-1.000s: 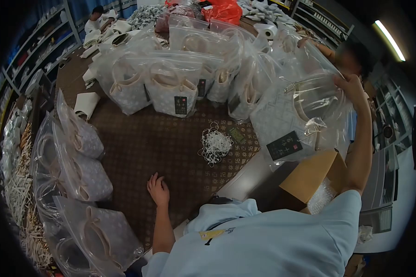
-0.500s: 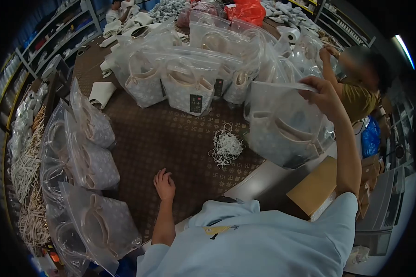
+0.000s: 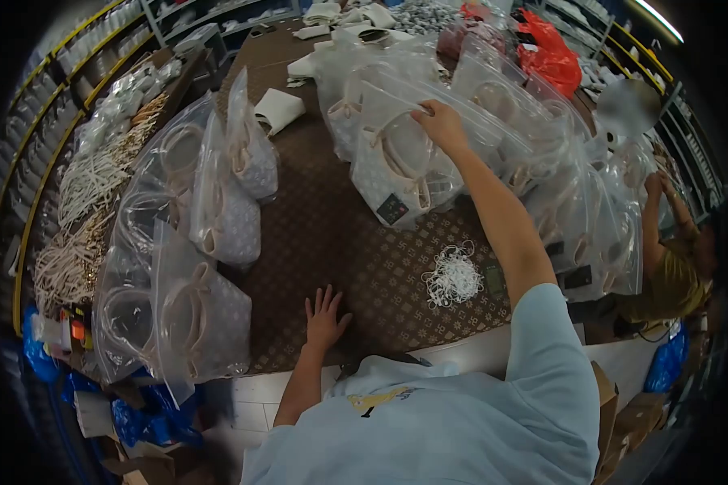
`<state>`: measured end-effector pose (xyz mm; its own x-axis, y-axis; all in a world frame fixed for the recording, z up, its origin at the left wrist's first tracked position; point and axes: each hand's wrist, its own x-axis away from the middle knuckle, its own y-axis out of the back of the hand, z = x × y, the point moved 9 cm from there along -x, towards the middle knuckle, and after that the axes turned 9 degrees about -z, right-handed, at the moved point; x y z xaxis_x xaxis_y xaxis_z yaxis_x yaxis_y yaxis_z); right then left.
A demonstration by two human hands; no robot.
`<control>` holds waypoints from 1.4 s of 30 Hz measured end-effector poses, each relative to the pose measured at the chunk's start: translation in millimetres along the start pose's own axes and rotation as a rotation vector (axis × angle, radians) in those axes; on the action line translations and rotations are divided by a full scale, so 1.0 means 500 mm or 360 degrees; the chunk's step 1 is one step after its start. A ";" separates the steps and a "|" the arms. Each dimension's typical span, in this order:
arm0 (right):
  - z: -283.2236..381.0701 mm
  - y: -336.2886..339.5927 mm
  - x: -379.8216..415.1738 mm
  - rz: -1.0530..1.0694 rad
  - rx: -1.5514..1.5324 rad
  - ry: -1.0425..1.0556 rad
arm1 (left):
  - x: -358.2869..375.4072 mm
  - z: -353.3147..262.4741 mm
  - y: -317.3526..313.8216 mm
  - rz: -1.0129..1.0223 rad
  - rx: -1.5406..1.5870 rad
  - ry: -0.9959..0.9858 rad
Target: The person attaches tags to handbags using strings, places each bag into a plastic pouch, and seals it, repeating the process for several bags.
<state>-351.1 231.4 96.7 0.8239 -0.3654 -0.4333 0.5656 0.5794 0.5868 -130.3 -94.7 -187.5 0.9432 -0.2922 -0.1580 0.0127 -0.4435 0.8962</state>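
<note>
My right hand pinches the upper edge of a clear plastic bag at the back of the table. Inside that bag stands a pale patterned handbag with a looped handle and a black tag near its lower edge. My left hand rests with spread fingers on the brown patterned table, holding nothing. A tangle of white string lies on the table below my right forearm.
More bagged handbags stand along the left side, and others crowd the right. A folded white cloth piece lies toward the back. A red plastic bag is at the far right, near a co-worker's arms.
My view has turned. My right hand has left a bagged handbag on the right and gripped another farther back. My left hand's fingers have spread on the table.
</note>
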 end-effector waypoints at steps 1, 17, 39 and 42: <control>0.008 -0.010 -0.009 -0.0084 0.0150 0.0017 | 0.000 -0.001 -0.002 0.0015 0.0000 -0.0008; -0.037 -0.331 0.429 0.0819 0.1280 0.1475 | 0.004 -0.004 -0.011 0.0060 -0.0096 -0.0032; -0.164 -0.311 0.704 0.0729 0.0539 0.0734 | -0.217 -0.012 0.601 -0.1522 -0.0257 0.0286; -0.145 -0.270 0.740 0.0701 0.0562 0.0583 | -0.313 0.056 0.659 -0.1382 -0.0459 0.0535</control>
<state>-125.3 70.6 -192.5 0.9501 0.1573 -0.2695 0.2086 0.3223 0.9234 -282.8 -218.9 121.1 0.6120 0.3152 -0.7253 0.7870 -0.1526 0.5977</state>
